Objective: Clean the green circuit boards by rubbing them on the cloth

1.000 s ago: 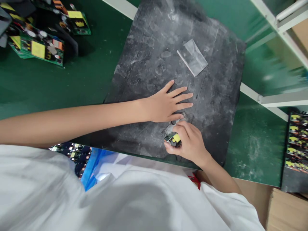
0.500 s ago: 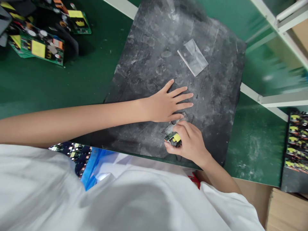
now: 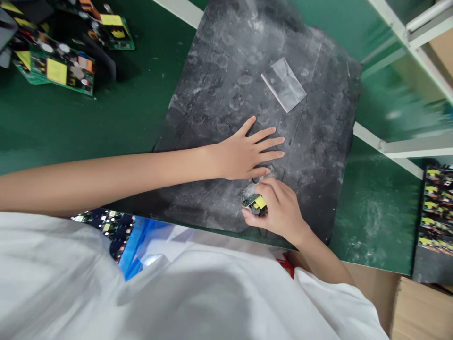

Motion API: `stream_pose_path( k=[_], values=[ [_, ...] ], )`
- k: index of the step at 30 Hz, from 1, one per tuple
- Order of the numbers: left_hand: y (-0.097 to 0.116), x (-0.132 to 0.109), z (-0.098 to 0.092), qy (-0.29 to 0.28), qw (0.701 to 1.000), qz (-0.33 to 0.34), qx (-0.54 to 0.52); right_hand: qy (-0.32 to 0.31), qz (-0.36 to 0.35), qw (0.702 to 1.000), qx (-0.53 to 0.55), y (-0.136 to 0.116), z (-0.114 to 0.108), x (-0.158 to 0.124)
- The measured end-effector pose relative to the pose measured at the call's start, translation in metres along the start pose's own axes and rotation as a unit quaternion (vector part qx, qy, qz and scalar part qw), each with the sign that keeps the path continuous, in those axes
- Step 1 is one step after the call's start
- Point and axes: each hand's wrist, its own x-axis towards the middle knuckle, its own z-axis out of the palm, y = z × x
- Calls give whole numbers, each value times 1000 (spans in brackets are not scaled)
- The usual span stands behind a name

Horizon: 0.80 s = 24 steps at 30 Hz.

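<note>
My left hand point(image 3: 244, 153) lies flat on a worn black mat point(image 3: 219, 99), fingers spread and holding nothing. Just below its little finger, my right hand point(image 3: 278, 208) is closed around a small circuit board point(image 3: 252, 201) with a yellow-wrapped part on it. Thumb and fingers grip the board by opposite sides, low over the mat near the table's front edge; my fingers hide part of it. Under and beside the board is a rough, whitish worn patch point(image 3: 247, 190) of the mat. A small clear plastic bag point(image 3: 284, 85) lies farther up the mat.
Several circuit boards point(image 3: 63, 71) with yellow parts are piled at the upper left of the green table point(image 3: 134, 108). More boards stand in a dark tray point(image 3: 437, 208) at the far right. White frame bars point(image 3: 403, 151) run along the right. A cardboard box point(image 3: 421, 309) sits lower right.
</note>
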Motion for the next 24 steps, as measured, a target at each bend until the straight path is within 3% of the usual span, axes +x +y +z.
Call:
stream_pose_path(
  k=[19,24],
  values=[
    [-2,1,1,-23,1000,3,14,-5,0,1000,6,0,-1,0],
    [-3,1,4,2,1000,9,7,-2,1,1000,3,0,-1,0]
  ],
)
